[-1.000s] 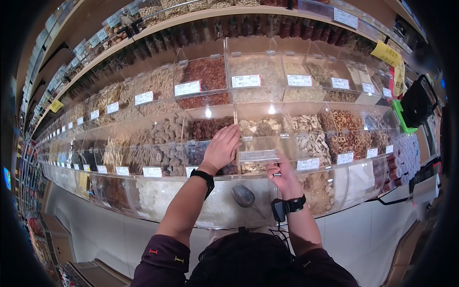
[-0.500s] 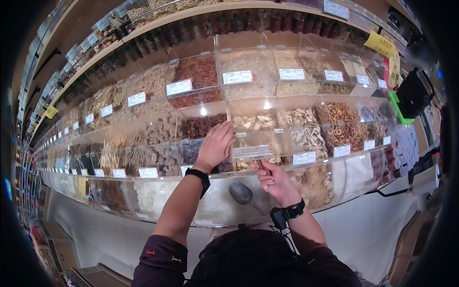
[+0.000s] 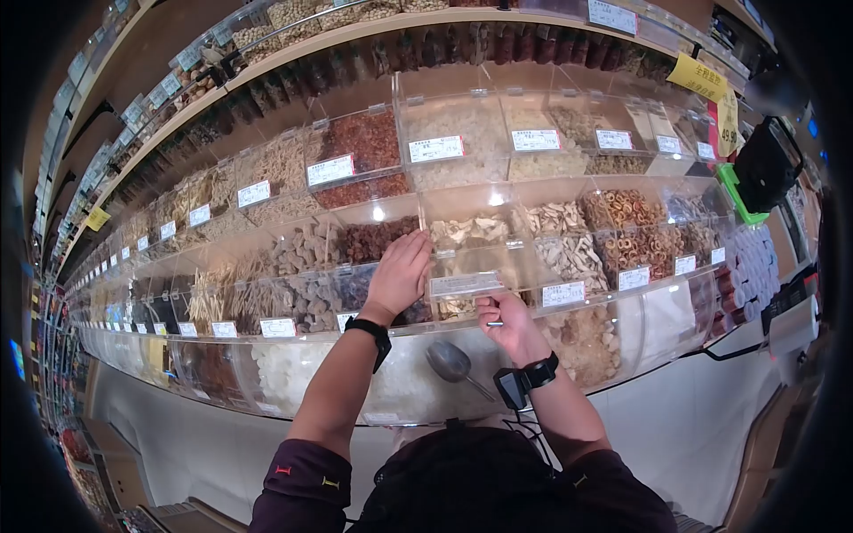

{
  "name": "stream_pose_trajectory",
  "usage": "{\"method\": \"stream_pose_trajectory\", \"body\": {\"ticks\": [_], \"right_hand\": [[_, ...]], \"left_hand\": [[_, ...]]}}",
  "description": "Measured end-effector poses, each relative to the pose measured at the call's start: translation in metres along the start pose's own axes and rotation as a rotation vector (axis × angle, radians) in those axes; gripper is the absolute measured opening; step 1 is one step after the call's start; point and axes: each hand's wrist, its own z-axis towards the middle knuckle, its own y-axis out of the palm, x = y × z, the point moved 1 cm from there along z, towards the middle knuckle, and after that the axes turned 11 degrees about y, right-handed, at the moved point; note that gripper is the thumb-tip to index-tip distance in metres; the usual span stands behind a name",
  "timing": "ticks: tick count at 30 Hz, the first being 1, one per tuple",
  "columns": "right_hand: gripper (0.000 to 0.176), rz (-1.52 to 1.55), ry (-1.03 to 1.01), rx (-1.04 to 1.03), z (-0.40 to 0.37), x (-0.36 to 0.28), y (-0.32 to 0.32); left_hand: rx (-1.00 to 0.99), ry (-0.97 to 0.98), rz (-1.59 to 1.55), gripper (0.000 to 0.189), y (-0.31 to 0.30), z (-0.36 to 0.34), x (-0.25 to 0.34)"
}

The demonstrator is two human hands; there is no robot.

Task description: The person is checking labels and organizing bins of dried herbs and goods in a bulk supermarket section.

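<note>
My left hand (image 3: 399, 272) lies with fingers stretched out on the clear lid over the bins of dark red dried fruit (image 3: 378, 238), beside the divider. To its right, my right hand (image 3: 506, 322) is closed round a thin metal handle (image 3: 494, 324), at the front of a clear bin of pale dried slices (image 3: 469, 230). What the handle belongs to is hidden. A blank-looking label strip (image 3: 466, 283) is on that bin's front, between the hands. Below, a metal scoop (image 3: 449, 361) rests over the lower bin of white crystals (image 3: 409, 386).
Bins of dried slices (image 3: 569, 244) and red-brown rings (image 3: 633, 233) stand to the right. Behind rises a further row with price labels (image 3: 436, 148). A black device (image 3: 769, 169) with a green edge and a white paper roll (image 3: 793, 330) are at the far right.
My right hand has turned a little and its fingers have curled more, near the same bin front. My left hand stays on the lid. The camera view has shifted slightly.
</note>
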Motion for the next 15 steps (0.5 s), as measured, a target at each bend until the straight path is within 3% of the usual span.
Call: {"method": "stream_pose_trajectory", "body": {"ticks": [5, 8, 10, 11, 13, 15], "right_hand": [[0.029, 0.028, 0.091, -0.097, -0.017, 0.02, 0.001], [0.029, -0.133, 0.07, -0.162, -0.032, 0.028, 0.009], [0.025, -0.26, -0.178, 0.02, -0.041, 0.029, 0.019], [0.025, -0.26, -0.179, 0.021, -0.036, 0.022, 0.014], [0.021, 0.033, -0.152, 0.008, -0.016, 0.003, -0.003], [0.019, 0.103, -0.099, -0.042, -0.011, -0.006, -0.002]], "left_hand": [[-0.001, -0.003, -0.011, 0.038, -0.001, 0.001, 0.001], [0.006, -0.002, -0.011, 0.038, -0.001, 0.0, 0.0], [0.003, 0.005, 0.003, 0.038, 0.0, -0.001, 0.0], [0.004, 0.005, 0.002, 0.038, 0.0, 0.0, 0.001], [0.009, 0.007, -0.004, 0.038, -0.001, 0.001, 0.001], [0.008, 0.004, -0.004, 0.038, 0.0, 0.0, 0.001]]}}
